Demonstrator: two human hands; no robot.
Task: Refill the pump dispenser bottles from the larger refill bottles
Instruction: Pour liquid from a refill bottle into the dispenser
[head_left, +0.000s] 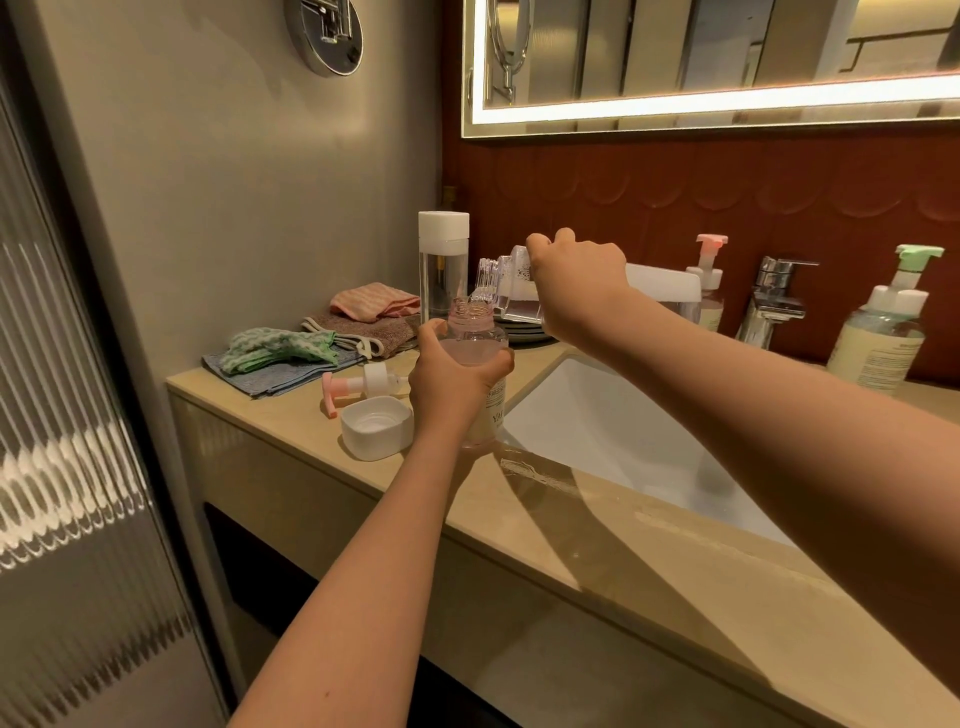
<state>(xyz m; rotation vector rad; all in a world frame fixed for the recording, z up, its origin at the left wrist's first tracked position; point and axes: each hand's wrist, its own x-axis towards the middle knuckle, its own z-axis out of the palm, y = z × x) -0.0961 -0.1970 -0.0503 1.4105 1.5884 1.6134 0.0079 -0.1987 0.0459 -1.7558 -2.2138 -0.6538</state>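
My left hand (451, 382) grips an uncapped pink-tinted dispenser bottle (475, 340) standing at the sink's left edge. My right hand (579, 283) holds a clear square refill bottle (511, 291) tipped on its side, its neck over the dispenser's mouth. The pink pump head (358, 387) lies on the counter left of my left hand. A white square cap (376, 426) sits upside down in front of it. A second clear refill bottle with a white cap (443, 262) stands upright behind.
Folded cloths (311, 343) lie at the counter's left end by the wall. The white sink (623, 441) is to the right, with a chrome faucet (774, 299), a pink-pump bottle (709, 283) and a green-pump bottle (883, 332) behind it. Dark plates (524, 332) sit under the tipped bottle.
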